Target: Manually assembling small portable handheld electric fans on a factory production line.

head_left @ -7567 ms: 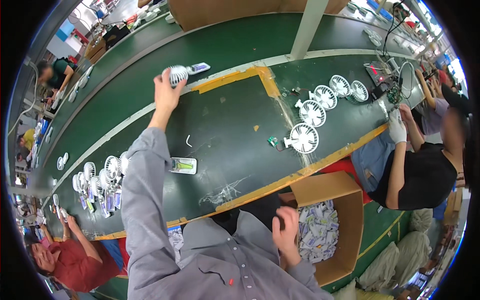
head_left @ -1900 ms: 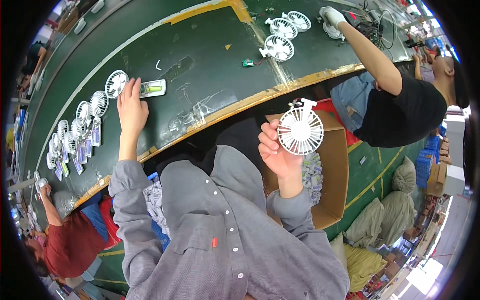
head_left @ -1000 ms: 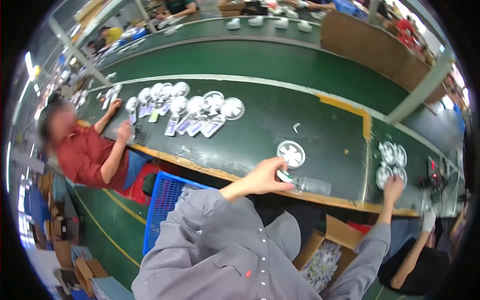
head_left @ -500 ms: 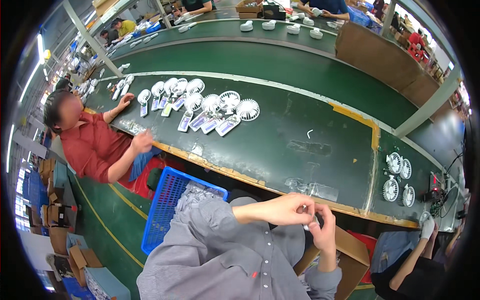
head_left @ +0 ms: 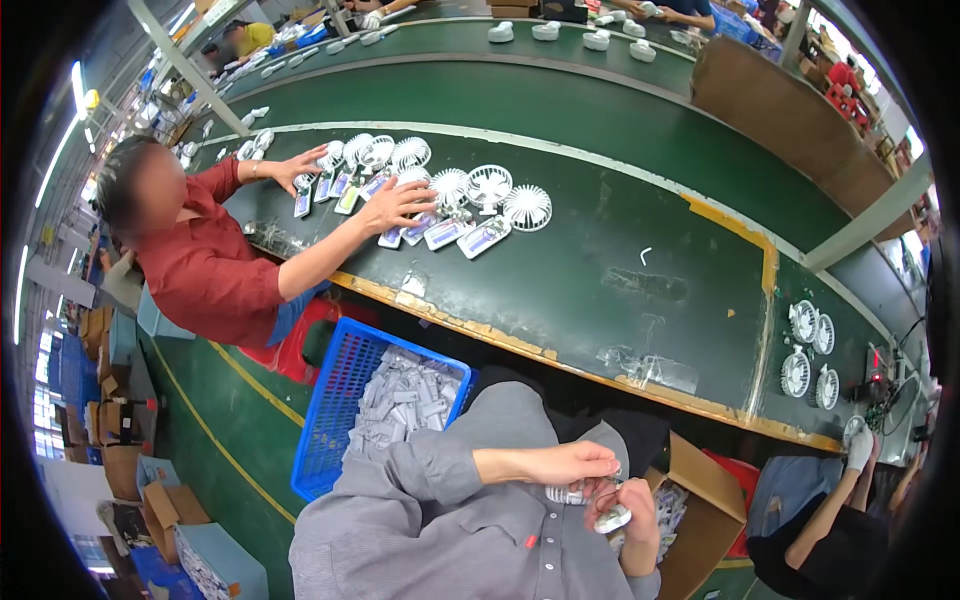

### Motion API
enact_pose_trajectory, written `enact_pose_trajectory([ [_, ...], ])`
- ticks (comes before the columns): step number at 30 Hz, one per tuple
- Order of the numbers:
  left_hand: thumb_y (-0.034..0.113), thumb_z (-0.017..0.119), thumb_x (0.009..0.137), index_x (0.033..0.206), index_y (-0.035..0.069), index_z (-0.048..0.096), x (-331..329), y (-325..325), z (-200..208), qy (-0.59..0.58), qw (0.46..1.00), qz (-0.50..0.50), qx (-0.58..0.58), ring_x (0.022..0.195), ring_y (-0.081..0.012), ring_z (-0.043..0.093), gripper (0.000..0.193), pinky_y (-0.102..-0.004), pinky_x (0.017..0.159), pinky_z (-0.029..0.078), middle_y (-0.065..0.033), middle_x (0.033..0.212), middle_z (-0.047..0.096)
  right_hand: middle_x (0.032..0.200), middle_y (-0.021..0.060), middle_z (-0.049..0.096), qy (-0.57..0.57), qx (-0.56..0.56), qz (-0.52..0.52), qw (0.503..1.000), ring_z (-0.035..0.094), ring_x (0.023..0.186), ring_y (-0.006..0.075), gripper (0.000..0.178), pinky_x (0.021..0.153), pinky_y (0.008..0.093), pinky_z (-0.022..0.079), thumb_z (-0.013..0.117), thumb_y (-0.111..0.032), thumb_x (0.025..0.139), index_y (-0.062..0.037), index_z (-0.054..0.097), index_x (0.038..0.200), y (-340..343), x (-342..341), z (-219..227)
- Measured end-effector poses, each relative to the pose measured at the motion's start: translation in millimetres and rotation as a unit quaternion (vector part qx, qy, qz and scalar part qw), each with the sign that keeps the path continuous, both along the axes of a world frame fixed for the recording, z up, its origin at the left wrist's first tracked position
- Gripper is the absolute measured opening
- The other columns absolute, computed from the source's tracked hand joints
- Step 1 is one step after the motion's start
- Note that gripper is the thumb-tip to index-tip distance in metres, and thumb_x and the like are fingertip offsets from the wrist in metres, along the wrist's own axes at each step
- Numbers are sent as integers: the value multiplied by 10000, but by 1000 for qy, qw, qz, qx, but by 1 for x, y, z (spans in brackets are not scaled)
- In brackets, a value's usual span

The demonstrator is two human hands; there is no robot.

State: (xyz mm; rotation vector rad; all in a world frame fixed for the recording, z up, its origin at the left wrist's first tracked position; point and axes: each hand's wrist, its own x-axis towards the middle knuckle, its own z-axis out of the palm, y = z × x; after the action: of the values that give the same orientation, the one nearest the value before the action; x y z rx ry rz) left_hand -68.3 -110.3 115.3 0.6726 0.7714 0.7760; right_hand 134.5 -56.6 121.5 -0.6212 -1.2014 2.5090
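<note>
Both my hands are together over my lap. My left hand (head_left: 582, 462) is closed in a pinch; what its fingertips hold is too small to make out. Just below and to its right, my right hand (head_left: 638, 508) grips a small white rounded part (head_left: 612, 518), and thin dark strands seem to run between the hands. Under my left hand, a white ribbed piece like a fan head (head_left: 566, 495) shows partly, the rest hidden by my fingers. On the bench (head_left: 600, 320) in front stand several white handheld fans (head_left: 488, 188), lying in a group at the left.
A blue basket (head_left: 330, 425) of pale plastic parts stands at my left, a cardboard box (head_left: 708, 480) of small items at my right. A co-worker in red (head_left: 215, 270) reaches over the fans. Several fan heads (head_left: 797, 372) sit at the right near another worker's gloved hand (head_left: 858, 450).
My hands have dropped lower toward my lap, and the white rounded part and ribbed piece now show. The co-worker's hands have moved onto the fans. The view has shifted slightly.
</note>
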Motion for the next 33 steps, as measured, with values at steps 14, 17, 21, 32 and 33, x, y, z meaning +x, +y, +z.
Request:
enact_pose_trajectory([
  [14,12,593,813,1082,21,658,-84,-78,71,235,872,74,422,1017,-290,623,277,-378,838,517,-118,1125,624,766,170,677,-102,10,9,995,685,668,256,318,628,308,533,469,-172,961,99,630,916,-80,-73,52],
  [17,3,619,782,1055,38,666,-108,-88,75,254,870,63,419,931,-294,643,279,-365,777,532,-110,1069,642,762,96,659,-138,53,-19,989,666,757,182,262,695,282,523,464,-113,977,77,638,928,-101,-101,67],
  [21,12,652,738,963,49,671,-139,-95,84,350,824,42,444,874,-268,651,229,-371,696,543,-79,1035,653,723,75,647,-208,116,-70,969,650,619,161,181,556,260,505,505,-97,958,38,608,897,-113,-131,67],
  [32,-42,640,799,881,-43,695,-173,-77,81,152,940,249,176,811,-106,666,98,-240,669,552,-88,846,708,430,64,512,-28,-59,-90,994,552,406,207,235,735,426,519,583,-202,828,-32,545,670,-133,-115,77],
  [33,-36,648,828,913,-60,684,-183,-76,80,99,946,272,149,828,-128,671,95,-252,712,561,-109,900,702,410,61,497,-26,-68,-131,989,532,386,212,235,784,456,507,570,-206,822,-38,540,661,-135,-108,73],
])
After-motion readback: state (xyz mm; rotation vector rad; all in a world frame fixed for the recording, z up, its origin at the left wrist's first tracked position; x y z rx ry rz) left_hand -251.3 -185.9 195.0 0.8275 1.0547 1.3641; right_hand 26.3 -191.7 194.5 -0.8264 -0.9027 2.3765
